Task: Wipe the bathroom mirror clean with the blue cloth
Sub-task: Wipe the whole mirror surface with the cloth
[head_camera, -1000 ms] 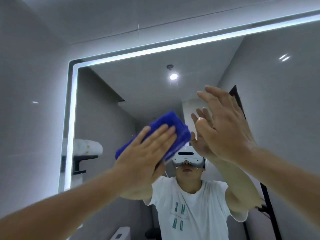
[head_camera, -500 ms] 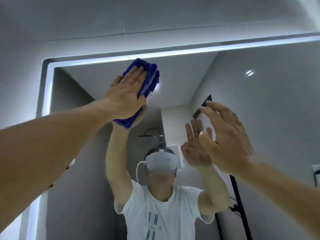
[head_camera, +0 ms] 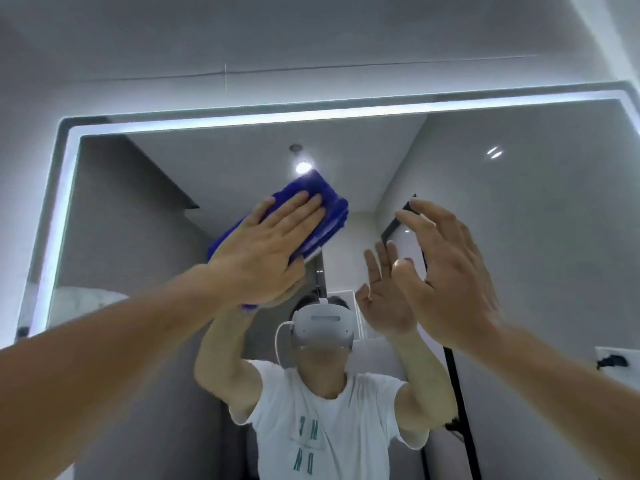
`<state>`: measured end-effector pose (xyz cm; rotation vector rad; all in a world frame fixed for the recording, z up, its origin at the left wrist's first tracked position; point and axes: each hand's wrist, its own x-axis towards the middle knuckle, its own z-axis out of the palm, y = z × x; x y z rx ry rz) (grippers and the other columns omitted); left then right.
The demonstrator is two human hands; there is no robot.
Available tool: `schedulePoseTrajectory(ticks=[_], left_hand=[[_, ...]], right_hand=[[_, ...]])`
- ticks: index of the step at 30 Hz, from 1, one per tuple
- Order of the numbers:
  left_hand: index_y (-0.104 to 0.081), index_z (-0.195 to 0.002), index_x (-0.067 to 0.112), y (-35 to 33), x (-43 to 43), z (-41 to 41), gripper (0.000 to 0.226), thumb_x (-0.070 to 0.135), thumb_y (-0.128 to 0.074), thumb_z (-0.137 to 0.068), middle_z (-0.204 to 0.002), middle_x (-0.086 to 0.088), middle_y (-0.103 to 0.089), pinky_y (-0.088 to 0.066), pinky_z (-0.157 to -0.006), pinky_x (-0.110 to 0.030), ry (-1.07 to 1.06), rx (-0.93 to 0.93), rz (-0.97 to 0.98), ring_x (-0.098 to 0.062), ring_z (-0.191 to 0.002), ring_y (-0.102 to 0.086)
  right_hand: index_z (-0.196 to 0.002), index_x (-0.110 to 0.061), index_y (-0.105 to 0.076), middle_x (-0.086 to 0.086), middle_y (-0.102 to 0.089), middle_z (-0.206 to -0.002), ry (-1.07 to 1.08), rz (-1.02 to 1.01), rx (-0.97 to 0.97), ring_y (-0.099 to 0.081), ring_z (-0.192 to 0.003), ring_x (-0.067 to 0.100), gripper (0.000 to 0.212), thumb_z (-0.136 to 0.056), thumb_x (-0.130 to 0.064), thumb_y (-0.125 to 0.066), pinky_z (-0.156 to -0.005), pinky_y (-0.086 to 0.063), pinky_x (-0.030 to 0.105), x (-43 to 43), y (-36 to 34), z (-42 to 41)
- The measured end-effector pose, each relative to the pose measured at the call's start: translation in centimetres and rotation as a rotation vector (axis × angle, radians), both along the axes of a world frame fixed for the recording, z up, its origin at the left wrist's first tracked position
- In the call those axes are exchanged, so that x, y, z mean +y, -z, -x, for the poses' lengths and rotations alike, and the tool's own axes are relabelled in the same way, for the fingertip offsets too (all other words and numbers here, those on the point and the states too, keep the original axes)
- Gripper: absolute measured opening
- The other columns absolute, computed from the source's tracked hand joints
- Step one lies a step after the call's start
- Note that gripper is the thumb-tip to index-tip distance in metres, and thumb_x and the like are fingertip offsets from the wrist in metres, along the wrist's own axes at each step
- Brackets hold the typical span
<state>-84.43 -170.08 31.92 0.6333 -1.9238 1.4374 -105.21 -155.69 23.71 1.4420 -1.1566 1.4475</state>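
Left hand [head_camera: 266,251], flat on blue cloth [head_camera: 325,209], has slid down the mirror [head_camera: 519,202]; right hand [head_camera: 450,278] stays open.

The person's reflection in the mirror [head_camera: 519,237] wears a white headset [head_camera: 323,323] with a rounded visor and a shallow oblong recess across its front. Above the headset a narrow white strap [head_camera: 323,301] runs over dark hair. From the headset's edge a thin white cable [head_camera: 278,344] drops in a curve toward the shoulder. Below the headset is a white crew-neck T-shirt [head_camera: 332,403] with short sleeves, its chest printed with stacked rows of teal lettering [head_camera: 306,445], reversed. Flanking the headset, nearer the camera, the left forearm [head_camera: 104,358] and right forearm [head_camera: 554,368] are bare.
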Motion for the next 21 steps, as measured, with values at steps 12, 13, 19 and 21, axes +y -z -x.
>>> schedulePoseTrajectory(ticks=[12, 13, 19, 21], left_hand=[[0.000, -0.157, 0.024, -0.4, 1.0, -0.9, 0.064, 0.052, -0.010, -0.100, -0.164, 0.003, -0.004, -0.011, -0.123, -0.042, -0.075, -0.201, 0.037, -0.013, -0.152, 0.001], [0.006, -0.156, 0.025, -3.0, 1.1, -0.3, 0.066, 0.054, -0.004, -0.097, -0.165, 0.004, 0.004, -0.008, -0.123, -0.041, -0.071, -0.076, 0.003, -0.010, -0.152, 0.007], [0.004, -0.158, 0.023, -14.7, 2.3, 4.3, 0.067, 0.037, -0.026, -0.100, -0.166, 0.006, 0.008, 0.000, -0.123, -0.044, 0.034, 0.375, -0.255, -0.010, -0.151, 0.010], [0.004, -0.158, 0.024, -15.3, 2.3, 5.1, 0.069, 0.037, -0.027, -0.098, -0.166, 0.006, 0.007, 0.000, -0.123, -0.046, 0.036, 0.391, -0.250, -0.010, -0.151, 0.009]], right_hand=[[-0.141, -0.021, -0.044, -0.003, -0.033, -0.151, -0.037, -0.009, 0.001, -0.027, -0.139, 0.016, 0.062, -0.080, -0.031, -0.042, -0.110, -0.019, 0.029, 0.2, 0.4, 2.6], [-0.141, -0.020, -0.044, -0.003, -0.033, -0.151, -0.032, -0.001, 0.004, -0.027, -0.139, 0.015, 0.062, -0.080, -0.031, -0.042, -0.110, -0.019, 0.029, 0.1, 0.5, 2.8], [-0.137, -0.018, -0.048, -0.001, -0.038, -0.147, 0.034, 0.042, 0.007, -0.027, -0.133, 0.009, 0.059, -0.080, -0.029, -0.044, -0.106, -0.019, 0.028, -0.4, 2.0, 5.6], [-0.137, -0.018, -0.049, -0.001, -0.039, -0.147, 0.026, 0.053, -0.040, -0.027, -0.133, 0.009, 0.060, -0.078, -0.028, -0.044, -0.106, -0.021, 0.029, -0.4, 2.0, 6.2]])
